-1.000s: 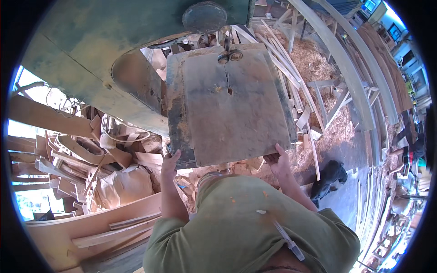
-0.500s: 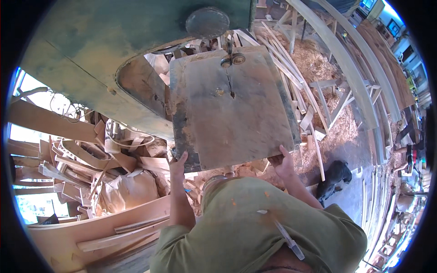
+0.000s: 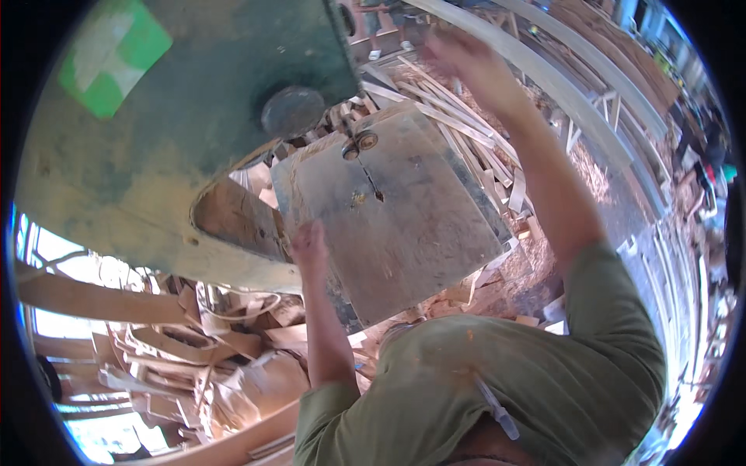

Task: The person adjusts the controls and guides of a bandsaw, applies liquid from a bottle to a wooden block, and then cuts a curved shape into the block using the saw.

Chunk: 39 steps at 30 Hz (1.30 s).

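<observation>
A worn square metal table (image 3: 412,233) with a dark slot and two small guide rollers (image 3: 359,146) sits beside a dusty green machine body (image 3: 124,163). That body has a round dark cap (image 3: 291,109), a rounded triangular opening (image 3: 233,213) and a green-and-white patch (image 3: 116,50). My left hand (image 3: 309,245) is at the table's left part, its fingers blurred, so I cannot tell whether it grips anything. My right hand (image 3: 462,58) is raised beyond the table's far right corner, smeared by motion; its finger shape is unclear.
Long wooden strips (image 3: 466,116) and pale curved beams (image 3: 590,109) lie to the right. Scrap wood (image 3: 194,342) is piled at lower left. Another person's legs (image 3: 388,31) show at the top. Sawdust (image 3: 536,264) covers the floor.
My right hand has left the table's front edge and swung up to the far right. My left hand has moved farther up the table. The view has turned, so the table appears rotated.
</observation>
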{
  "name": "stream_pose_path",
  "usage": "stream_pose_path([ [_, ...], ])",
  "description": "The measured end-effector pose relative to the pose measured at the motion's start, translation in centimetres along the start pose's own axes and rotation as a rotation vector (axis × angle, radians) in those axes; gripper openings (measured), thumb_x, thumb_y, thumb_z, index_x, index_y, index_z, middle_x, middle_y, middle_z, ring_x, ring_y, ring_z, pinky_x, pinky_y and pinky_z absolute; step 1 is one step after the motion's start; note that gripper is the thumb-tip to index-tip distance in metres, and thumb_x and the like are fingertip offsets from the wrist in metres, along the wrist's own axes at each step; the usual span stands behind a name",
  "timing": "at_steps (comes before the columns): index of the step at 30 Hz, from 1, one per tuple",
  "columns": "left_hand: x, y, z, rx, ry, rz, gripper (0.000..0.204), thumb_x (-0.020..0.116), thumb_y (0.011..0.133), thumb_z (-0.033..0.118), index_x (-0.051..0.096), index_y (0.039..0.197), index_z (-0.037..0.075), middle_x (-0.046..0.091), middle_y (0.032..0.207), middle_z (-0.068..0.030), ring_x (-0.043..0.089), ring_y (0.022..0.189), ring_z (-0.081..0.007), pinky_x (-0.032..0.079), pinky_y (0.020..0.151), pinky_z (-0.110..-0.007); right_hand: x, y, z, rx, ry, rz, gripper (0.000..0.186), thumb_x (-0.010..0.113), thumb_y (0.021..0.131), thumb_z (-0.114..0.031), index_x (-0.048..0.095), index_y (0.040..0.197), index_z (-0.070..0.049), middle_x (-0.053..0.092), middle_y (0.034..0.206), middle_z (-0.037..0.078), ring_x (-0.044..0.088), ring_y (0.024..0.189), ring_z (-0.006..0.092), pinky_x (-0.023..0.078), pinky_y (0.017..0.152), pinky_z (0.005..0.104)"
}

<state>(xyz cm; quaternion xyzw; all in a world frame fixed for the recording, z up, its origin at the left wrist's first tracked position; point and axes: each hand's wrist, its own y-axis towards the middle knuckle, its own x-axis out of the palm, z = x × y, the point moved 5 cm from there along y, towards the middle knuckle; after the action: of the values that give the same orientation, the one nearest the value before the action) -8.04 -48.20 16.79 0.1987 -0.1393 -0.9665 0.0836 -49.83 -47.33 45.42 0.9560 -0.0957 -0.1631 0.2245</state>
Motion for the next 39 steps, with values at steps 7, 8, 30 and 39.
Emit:
stream_pose_path([
  [7, 16.9, 13.3, 6.0, -0.408, -0.567, -0.418, 0.068, 0.045, 0.103, 0.061, 0.055, 0.137, 0.002, 0.067, 0.126, -0.0106, 0.061, 0.118, -0.02, 0.049, 0.098, -0.04, 6.5, 15.4, -0.4, 0.152, 0.193, 0.008, 0.06, 0.062, 0.097, -0.052, 0.06, 0.132, -0.003, 0.067, 0.119, 0.007, 0.062, 0.106, 0.0188, 0.049, 0.092, 0.0329],
  [8, 17.9, 15.1, 5.9, -0.402, -0.568, -0.393, 0.068, 0.045, 0.103, 0.061, 0.055, 0.137, 0.002, 0.067, 0.126, -0.0106, 0.061, 0.118, -0.02, 0.049, 0.098, -0.04, 7.5, 15.9, -0.4, 0.162, 0.192, 0.002, 0.06, 0.062, 0.097, -0.052, 0.06, 0.132, -0.003, 0.067, 0.119, 0.007, 0.062, 0.106, 0.0188, 0.049, 0.092, 0.0329],
  [30, 25.2, 17.1, -3.0, -0.46, -1.269, -0.605, 0.051, 0.055, 0.1, 0.052, 0.061, 0.114, 0.003, 0.068, 0.095, -0.0102, 0.07, 0.074, -0.0277, 0.059, 0.067, -0.046, 11.5, 16.0, 1.8, 0.201, 0.128, 0.022, 0.059, 0.062, 0.097, -0.051, 0.06, 0.13, -0.003, 0.067, 0.118, 0.007, 0.063, 0.104, 0.0192, 0.049, 0.091, 0.0331],
  [39, 23.3, 14.9, 2.8, -0.644, -1.192, -0.603, 0.037, 0.052, 0.102, 0.05, 0.064, 0.095, 0.016, 0.06, 0.074, 0.0007, 0.06, 0.063, -0.0143, 0.049, 0.054, -0.036, 6.3, 18.2, 1.6, 0.261, 0.183, 0.087, 0.058, 0.062, 0.097, -0.051, 0.061, 0.13, -0.003, 0.067, 0.117, 0.007, 0.063, 0.104, 0.0193, 0.049, 0.09, 0.0331],
])
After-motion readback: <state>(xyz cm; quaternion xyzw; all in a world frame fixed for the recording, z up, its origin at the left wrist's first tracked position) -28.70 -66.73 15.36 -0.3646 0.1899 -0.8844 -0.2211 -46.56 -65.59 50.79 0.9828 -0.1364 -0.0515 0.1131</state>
